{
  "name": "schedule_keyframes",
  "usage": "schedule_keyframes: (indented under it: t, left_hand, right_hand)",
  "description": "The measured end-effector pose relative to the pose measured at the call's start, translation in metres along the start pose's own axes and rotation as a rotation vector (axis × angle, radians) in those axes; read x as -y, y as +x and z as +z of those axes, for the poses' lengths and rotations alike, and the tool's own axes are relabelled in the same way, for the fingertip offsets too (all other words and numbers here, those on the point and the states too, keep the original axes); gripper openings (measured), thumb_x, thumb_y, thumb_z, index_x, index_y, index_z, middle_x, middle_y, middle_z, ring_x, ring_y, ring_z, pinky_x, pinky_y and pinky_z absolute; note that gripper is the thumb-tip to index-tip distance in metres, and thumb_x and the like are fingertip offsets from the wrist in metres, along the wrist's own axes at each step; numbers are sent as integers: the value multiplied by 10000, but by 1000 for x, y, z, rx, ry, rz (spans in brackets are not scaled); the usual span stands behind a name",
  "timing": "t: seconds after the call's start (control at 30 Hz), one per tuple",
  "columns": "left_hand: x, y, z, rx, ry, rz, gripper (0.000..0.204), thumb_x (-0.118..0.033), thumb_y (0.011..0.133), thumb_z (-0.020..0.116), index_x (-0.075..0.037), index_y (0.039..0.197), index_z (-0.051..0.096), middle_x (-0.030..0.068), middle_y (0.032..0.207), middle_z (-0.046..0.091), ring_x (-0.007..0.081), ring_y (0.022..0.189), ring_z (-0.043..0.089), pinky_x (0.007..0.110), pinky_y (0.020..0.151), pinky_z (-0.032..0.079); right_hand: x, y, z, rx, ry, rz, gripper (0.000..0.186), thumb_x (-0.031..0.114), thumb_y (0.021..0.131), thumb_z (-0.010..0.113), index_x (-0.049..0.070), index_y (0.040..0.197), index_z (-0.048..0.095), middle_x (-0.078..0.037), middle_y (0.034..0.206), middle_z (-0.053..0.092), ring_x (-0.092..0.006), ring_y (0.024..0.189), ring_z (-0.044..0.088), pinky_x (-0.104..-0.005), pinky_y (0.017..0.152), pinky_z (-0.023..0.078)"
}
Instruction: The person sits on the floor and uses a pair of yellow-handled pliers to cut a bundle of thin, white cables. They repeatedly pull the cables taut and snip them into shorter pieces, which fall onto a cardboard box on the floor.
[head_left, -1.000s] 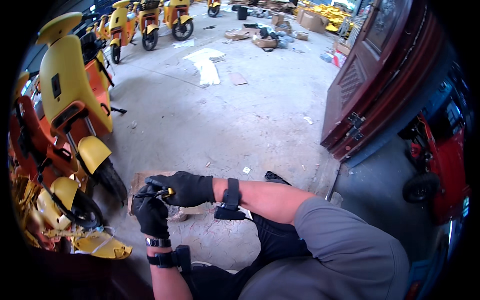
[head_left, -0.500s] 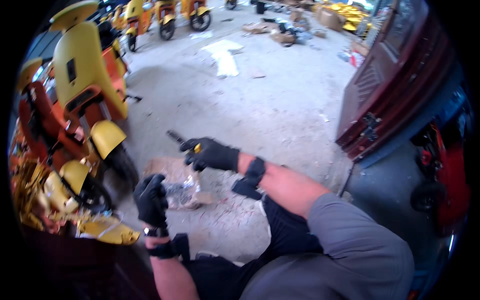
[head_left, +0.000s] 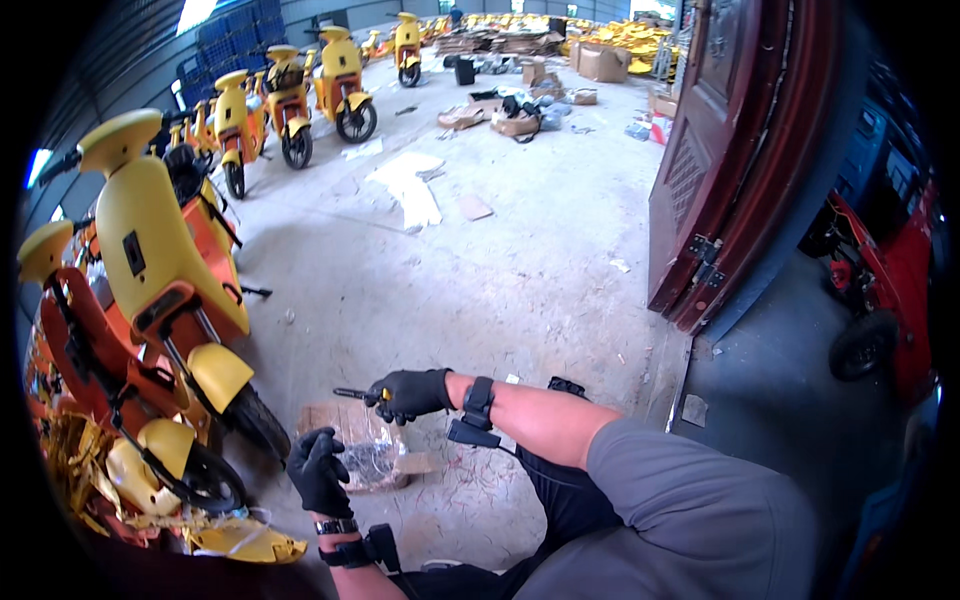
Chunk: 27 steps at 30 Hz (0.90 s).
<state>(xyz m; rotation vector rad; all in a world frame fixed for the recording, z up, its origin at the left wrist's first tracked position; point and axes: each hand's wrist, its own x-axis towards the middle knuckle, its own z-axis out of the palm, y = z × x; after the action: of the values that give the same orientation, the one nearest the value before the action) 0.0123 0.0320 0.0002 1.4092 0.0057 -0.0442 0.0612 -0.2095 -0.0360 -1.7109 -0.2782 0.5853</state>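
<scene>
- Right hand (head_left: 408, 393), black-gloved, sits at lower centre of the frame, fingers wrapped tight round a screwdriver (head_left: 358, 394) whose dark shaft points left.
- Left hand (head_left: 318, 470), also gloved, is curled at lower left, touching a clear plastic bag (head_left: 372, 458); whether it grips it, I cannot tell.
- The bag lies on a cardboard piece (head_left: 340, 420) on the concrete floor (head_left: 500, 260).
- Yellow scooter (head_left: 160, 270) stands just left.

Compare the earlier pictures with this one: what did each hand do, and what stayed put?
The hands parted: right hand drew its screwdriver away, while left hand dropped onto the plastic bag. The cardboard and yellow scooter stayed put.
</scene>
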Motion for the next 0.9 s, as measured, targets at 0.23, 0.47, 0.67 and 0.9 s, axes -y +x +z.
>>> schedule_keyframes:
  t: [0.23, 0.47, 0.67, 0.9]
  left_hand:
    - [23, 15, -19, -41, 5, -54, 131, -92, 840, 617, 11, 913, 651, 54, 570, 542, 130, 364, 450, 248, 315, 344]
    - [28, 12, -21, -118, 16, -92, 120, -80, 818, 636, 4, 902, 657, 72, 613, 580, 137, 360, 462, 253, 322, 346]
    - [26, 5, -8, -120, 0, -67, 114, -75, 846, 601, -16, 927, 655, 58, 614, 569, 121, 392, 458, 250, 351, 351]
    - [20, 5, -15, -125, -180, -87, 158, -118, 904, 605, -16, 1014, 654, 39, 635, 558, 108, 414, 475, 236, 362, 379]
  right_hand:
    - [-18, 3, -21, -87, -315, 150, 374, 197, 857, 631, 46, 1199, 602, -67, 853, 640, -152, 675, 597, -318, 604, 499]
    - [-24, 0, -12, -158, -561, -56, 329, 217, 814, 618, 57, 1100, 643, -132, 935, 689, -267, 817, 659, -399, 717, 523]
    - [-15, -12, -3, -42, -684, -43, 401, 257, 826, 633, 75, 1183, 643, -172, 1111, 681, -331, 1054, 634, -411, 906, 491]
    - [8, -12, 4, 114, -304, -63, 408, 225, 881, 646, 32, 1238, 619, -116, 1026, 705, -159, 859, 641, -325, 789, 525]
